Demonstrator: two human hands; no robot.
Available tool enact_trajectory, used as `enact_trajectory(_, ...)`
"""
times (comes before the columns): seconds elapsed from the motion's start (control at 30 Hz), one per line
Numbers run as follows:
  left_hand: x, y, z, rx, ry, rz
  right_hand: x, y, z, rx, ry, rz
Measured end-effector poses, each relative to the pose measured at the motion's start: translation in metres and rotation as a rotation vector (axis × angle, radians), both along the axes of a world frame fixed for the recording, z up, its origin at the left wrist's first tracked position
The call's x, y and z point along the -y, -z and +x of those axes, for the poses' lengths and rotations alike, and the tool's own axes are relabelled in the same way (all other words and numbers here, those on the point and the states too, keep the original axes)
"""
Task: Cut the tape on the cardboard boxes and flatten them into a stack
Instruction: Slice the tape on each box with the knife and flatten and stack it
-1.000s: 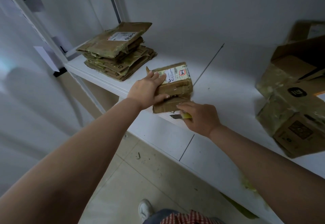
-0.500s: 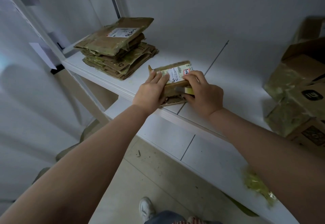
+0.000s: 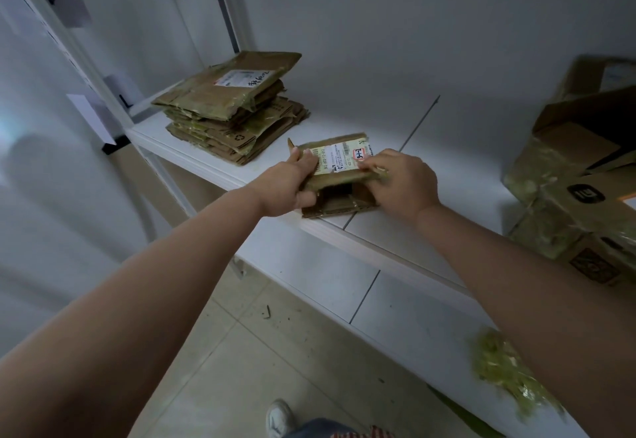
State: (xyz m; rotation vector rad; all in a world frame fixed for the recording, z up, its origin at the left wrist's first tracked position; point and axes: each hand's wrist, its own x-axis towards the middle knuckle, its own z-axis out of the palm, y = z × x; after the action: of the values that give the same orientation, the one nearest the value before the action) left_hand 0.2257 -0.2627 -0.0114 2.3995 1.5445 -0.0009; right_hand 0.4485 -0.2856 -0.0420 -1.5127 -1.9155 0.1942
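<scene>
I am working on the small labelled box (image 3: 339, 169), which is sitting at the front edge of the white shelf (image 3: 395, 231), just to the right of the stack of flattened boxes (image 3: 234, 117) that I am taking as my landmark. The step in hand, as I judge it, is the opening of this box: its near flap is lifting and the dark inside is showing under it, so the tape on that side looks already cut.

My left hand (image 3: 287, 184) is gripping the box's left end, fingers curled over the top and thumb under the lifted edge. My right hand (image 3: 401, 181) is pinching the right end of that same flap; a yellowish sliver is poking out by its fingers, but I cannot tell whether it is a cutter or tape.

The box is lying flat with its label facing up. Its long axis is running left to right, pointing toward the stack on one side and toward the uncut boxes (image 3: 578, 189), well to the right of the stack, on the other.

Next, I reckon, I am needing to spread the flaps fully, press the walls flat, and carry the piece left onto the stack.
</scene>
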Motion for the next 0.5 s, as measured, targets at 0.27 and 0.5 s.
enact_trajectory(0.27, -0.007, -0.012, -0.008, 0.436, -0.144, -0.044, -0.014, -0.012, -0.007, -0.177, 0.14, -0.055)
enact_trajectory(0.5, 0.005, 0.021, 0.008, 0.412, -0.177, 0.255, -0.007, 0.016, -0.015, 0.024, 0.206, 0.056)
